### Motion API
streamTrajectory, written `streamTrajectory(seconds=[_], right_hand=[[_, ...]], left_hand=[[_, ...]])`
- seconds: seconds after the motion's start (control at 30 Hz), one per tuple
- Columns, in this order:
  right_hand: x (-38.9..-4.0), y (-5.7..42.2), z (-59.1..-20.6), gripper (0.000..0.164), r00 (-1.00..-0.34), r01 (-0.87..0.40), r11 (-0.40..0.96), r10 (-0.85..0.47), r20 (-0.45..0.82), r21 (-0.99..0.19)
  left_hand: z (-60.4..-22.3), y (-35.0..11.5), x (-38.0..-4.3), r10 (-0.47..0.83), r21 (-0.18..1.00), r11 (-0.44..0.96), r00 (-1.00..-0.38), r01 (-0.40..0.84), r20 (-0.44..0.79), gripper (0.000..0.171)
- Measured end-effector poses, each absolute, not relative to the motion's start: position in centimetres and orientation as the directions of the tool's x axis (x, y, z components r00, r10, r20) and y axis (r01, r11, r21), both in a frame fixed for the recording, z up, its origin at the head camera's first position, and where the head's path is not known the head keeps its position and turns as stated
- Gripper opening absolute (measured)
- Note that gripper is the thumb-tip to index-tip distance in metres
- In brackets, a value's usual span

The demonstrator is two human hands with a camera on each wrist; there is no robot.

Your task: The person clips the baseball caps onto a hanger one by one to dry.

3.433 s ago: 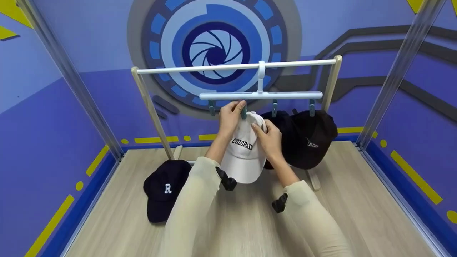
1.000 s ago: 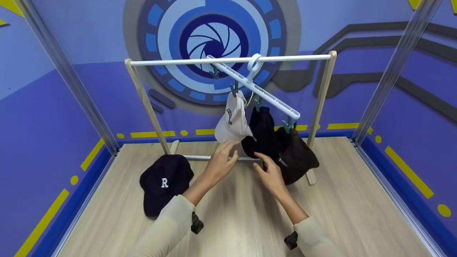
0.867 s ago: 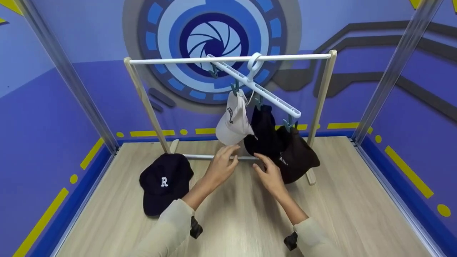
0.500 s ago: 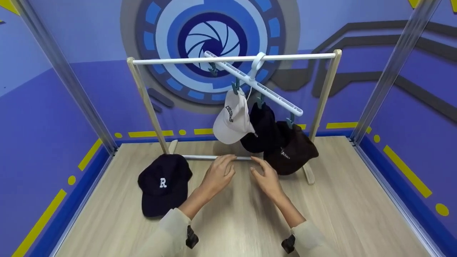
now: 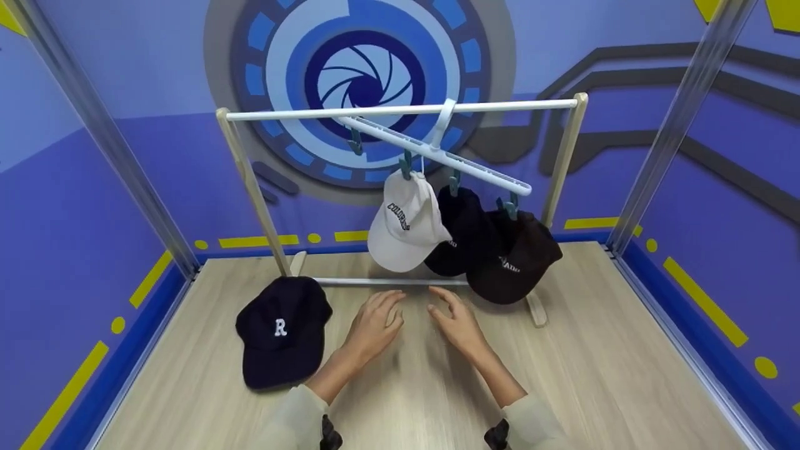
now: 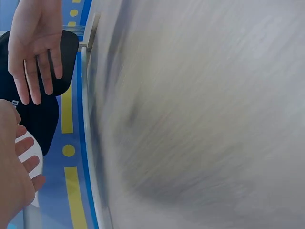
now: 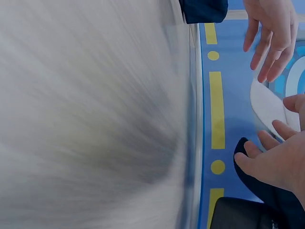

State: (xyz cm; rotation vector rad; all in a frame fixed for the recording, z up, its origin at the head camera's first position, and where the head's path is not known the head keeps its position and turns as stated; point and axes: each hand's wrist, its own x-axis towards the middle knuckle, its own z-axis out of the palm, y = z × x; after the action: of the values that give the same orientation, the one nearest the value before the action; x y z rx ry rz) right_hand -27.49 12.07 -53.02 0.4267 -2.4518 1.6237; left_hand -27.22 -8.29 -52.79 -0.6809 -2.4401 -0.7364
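Note:
My left hand (image 5: 374, 324) hovers over the table with relaxed fingers and holds nothing. Facing it, my right hand (image 5: 458, 322) is likewise loose and free of any object. Beyond them a white cap (image 5: 405, 228) lettered COLORADO hangs from a clip on the white hanger (image 5: 456, 161). A black cap (image 5: 459, 231) hangs beside it, partly hidden by the white one and the dark brown cap (image 5: 515, 259) at the right. Left of my left hand, a navy cap (image 5: 284, 334) with a white R lies on the table. Both wrist views show the two hands apart from the caps.
The hanger hooks on the white rail of a wooden-ended rack (image 5: 400, 110) and stands at an angle to it. One clip (image 5: 355, 141) at its left end holds nothing. A lower bar (image 5: 387, 282) runs near the table (image 5: 612, 350). Printed walls enclose three sides.
Earlier, both hands were at the white cap and its clip. They have since let go and drawn back lower. The hanger has swung askew and is now turning back towards the rail.

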Motion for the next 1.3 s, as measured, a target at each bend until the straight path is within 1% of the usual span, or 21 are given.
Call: streamTrajectory(seconds=[0.1,0.23,0.5,0.67,0.73,0.97,1.3], right_hand=[[-27.3,12.0,-53.2,0.045,-0.953,-0.296,0.361,-0.169,0.25,-0.884],[-27.1,11.7,-53.4,0.048,-0.951,-0.303,0.379,-0.183,0.25,-0.874],[-26.7,11.7,-53.7,0.048,-0.938,-0.343,0.437,-0.207,0.278,-0.831],[-26.6,11.8,-53.9,0.048,-0.931,-0.36,0.465,-0.237,0.277,-0.809],[-26.6,11.9,-53.9,0.048,-0.924,-0.378,0.471,-0.244,0.294,-0.797],[-26.5,12.1,-54.1,0.049,-0.892,-0.451,0.496,-0.282,0.353,-0.742],[-26.2,11.6,-53.1,0.052,-0.851,-0.524,0.584,-0.385,0.356,-0.621]], left_hand=[[-53.0,-8.2,-27.2,0.289,0.387,0.728,-0.765,0.566,0.576,0.031],[-53.2,-8.3,-27.2,0.275,0.385,0.735,-0.764,0.558,0.583,0.032],[-54.1,-8.4,-26.7,0.313,0.261,0.787,-0.727,0.559,0.611,0.032],[-54.3,-8.9,-26.4,0.337,0.22,0.784,-0.695,0.581,0.635,0.032],[-54.3,-9.2,-26.3,0.344,0.209,0.787,-0.695,0.58,0.632,0.032],[-54.0,-10.1,-25.8,0.368,0.18,0.811,-0.726,0.556,0.581,0.033],[-53.7,-11.4,-25.2,0.409,0.09,0.822,-0.691,0.563,0.596,0.031]])
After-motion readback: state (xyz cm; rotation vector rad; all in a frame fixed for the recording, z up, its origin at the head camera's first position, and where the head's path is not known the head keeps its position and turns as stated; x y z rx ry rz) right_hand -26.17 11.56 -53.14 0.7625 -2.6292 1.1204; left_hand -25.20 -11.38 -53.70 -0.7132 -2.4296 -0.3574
